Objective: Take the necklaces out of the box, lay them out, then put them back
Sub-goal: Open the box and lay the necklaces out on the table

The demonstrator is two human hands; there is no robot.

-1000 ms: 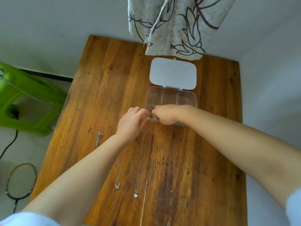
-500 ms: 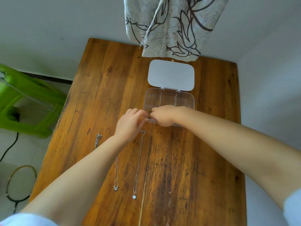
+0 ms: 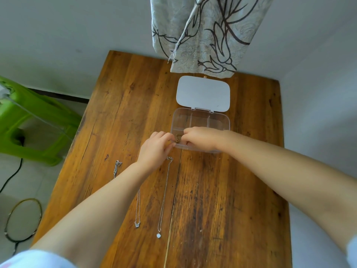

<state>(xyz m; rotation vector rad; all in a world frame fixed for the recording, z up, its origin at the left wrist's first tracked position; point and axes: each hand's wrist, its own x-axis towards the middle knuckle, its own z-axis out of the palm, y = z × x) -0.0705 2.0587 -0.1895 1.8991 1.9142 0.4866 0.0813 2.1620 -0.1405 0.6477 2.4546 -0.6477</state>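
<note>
A clear plastic compartment box [image 3: 201, 118] stands open on the wooden table, its white lid [image 3: 203, 93] folded back. My left hand [image 3: 154, 149] and my right hand [image 3: 201, 139] meet at the box's front left compartment, both pinching a small gold-coloured necklace [image 3: 177, 140] there. Three silver chains lie on the table: a short one [image 3: 116, 168] at the left, one with a butterfly pendant [image 3: 137, 224] partly under my left forearm, and a long one with a white pendant [image 3: 164, 196].
A patterned curtain [image 3: 204, 33] hangs over the table's far edge. Left of the table [image 3: 222, 209] stands a green plastic stool [image 3: 32, 120], and a badminton racket [image 3: 23, 219] and a black cable lie on the floor. A wall runs along the right.
Both hands stay at the box's front left compartment with little movement. The view has shifted slightly; the gold necklace now shows between the fingertips.
</note>
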